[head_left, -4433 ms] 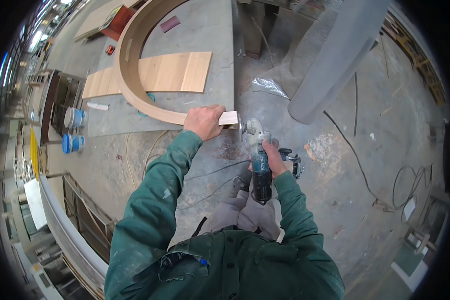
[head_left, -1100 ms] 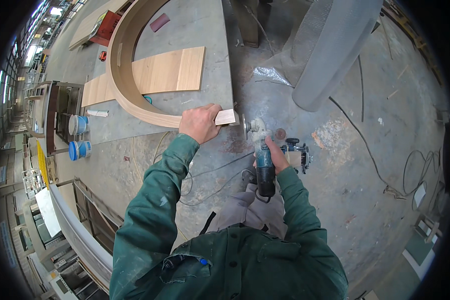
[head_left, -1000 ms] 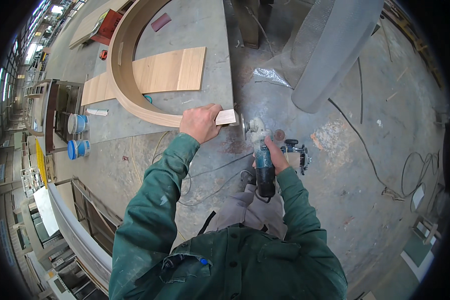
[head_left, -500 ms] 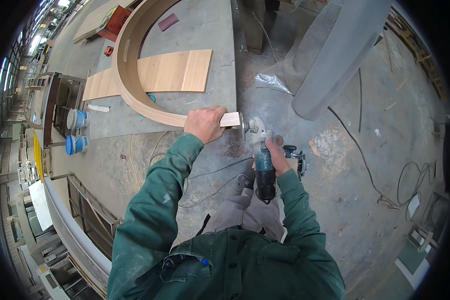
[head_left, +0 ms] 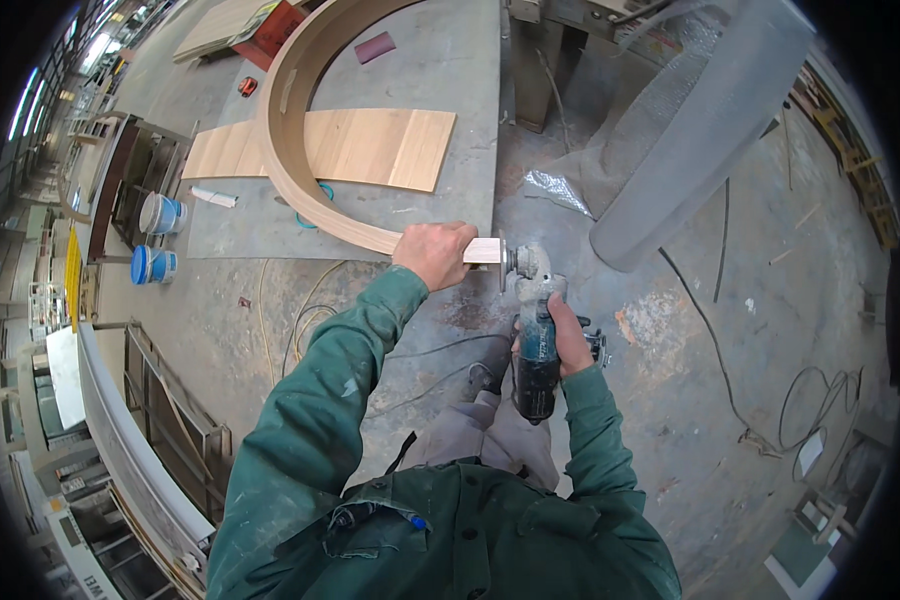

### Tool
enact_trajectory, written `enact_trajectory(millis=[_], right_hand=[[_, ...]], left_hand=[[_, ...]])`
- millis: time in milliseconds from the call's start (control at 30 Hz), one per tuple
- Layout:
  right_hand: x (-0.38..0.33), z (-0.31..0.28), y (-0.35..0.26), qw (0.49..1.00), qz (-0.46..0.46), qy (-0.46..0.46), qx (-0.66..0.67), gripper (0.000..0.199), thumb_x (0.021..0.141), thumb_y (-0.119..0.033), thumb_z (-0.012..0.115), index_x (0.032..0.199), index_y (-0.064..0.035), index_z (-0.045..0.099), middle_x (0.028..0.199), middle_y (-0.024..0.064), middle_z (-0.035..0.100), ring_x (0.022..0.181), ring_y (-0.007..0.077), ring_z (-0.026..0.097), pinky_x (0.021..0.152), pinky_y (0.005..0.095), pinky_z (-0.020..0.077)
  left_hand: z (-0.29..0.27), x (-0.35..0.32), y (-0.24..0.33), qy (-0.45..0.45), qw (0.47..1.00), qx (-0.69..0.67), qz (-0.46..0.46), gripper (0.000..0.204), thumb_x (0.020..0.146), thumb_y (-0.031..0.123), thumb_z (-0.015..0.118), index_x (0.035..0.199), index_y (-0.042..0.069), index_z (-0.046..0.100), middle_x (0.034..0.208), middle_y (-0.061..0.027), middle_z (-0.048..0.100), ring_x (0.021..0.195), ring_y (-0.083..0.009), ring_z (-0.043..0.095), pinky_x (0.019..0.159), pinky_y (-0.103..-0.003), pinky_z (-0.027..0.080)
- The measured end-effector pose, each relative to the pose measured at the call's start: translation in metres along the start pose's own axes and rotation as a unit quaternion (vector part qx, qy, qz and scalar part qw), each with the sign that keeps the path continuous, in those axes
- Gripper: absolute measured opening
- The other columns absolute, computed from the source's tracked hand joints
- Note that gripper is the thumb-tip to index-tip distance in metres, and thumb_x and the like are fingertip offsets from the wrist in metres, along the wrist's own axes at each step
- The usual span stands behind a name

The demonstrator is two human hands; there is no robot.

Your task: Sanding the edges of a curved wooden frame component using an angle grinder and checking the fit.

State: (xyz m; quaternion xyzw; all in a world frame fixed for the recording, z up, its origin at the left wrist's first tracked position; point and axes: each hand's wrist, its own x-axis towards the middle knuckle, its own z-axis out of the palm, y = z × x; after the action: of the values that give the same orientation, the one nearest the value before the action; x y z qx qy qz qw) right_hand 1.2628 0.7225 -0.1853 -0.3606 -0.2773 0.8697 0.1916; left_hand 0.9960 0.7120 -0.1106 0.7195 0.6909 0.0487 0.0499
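My left hand [head_left: 435,254] is closed round a curved wooden frame [head_left: 292,165] close to its cut end, which sticks out to the right of my fist. Wrapped round the body of a teal and black angle grinder [head_left: 538,352] is my right hand [head_left: 568,335]. The grinder stands roughly upright in the picture, its head at the top. Its disc [head_left: 502,264] is edge-on to me, right at the pale end of the wood; whether it touches I cannot tell. The fingers of my right hand are partly hidden behind the tool.
A curved wooden panel [head_left: 380,147] lies on the grey tabletop [head_left: 460,215] beneath the frame. Also there are a maroon block [head_left: 375,48] and a red tape measure [head_left: 248,87]. A tall wrapped roll [head_left: 705,135] stands at right. Cables [head_left: 705,325] and two buckets [head_left: 154,265] are on the floor.
The table, frame and roll sit a little further right and lower in the picture as the view shifts. Both hands keep their holds, and the disc remains at the wood's end.
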Motion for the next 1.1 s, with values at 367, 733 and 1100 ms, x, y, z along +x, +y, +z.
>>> enact_trajectory(millis=[367,733,1100], right_hand=[[-0.004,0.001,-0.001,1.000,-0.002,-0.005,-0.003,0.072,0.097,-0.068,0.041,0.107,0.0006,0.059,0.087,0.0142,0.068,0.066,0.0263,0.070,0.060,0.0359,0.0582],[-0.011,0.011,-0.012,1.000,0.007,0.011,-0.018,0.078,0.096,-0.071,0.037,0.100,0.0023,0.061,0.082,0.0134,0.067,0.065,0.0255,0.069,0.060,0.0358,0.0575],[0.000,-0.006,0.009,0.999,0.031,0.010,0.017,0.067,0.097,-0.065,0.046,0.109,0.0003,0.059,0.085,0.0146,0.067,0.064,0.0281,0.070,0.059,0.0379,0.0585]], left_hand=[[0.004,0.000,-0.004,0.015,1.000,-0.017,0.012,0.017,0.076,0.025,0.069,0.086,0.013,0.062,0.084,-0.0043,0.068,0.075,-0.0284,0.070,0.061,-0.043,0.055],[-0.005,-0.001,0.000,0.002,0.999,-0.041,0.011,0.015,0.077,0.020,0.068,0.086,0.010,0.064,0.086,-0.0083,0.070,0.078,-0.0310,0.071,0.065,-0.044,0.057],[-0.004,0.001,0.000,-0.003,0.999,-0.027,0.018,0.013,0.076,0.017,0.066,0.087,0.011,0.062,0.085,-0.0072,0.068,0.075,-0.0306,0.070,0.062,-0.044,0.056]])
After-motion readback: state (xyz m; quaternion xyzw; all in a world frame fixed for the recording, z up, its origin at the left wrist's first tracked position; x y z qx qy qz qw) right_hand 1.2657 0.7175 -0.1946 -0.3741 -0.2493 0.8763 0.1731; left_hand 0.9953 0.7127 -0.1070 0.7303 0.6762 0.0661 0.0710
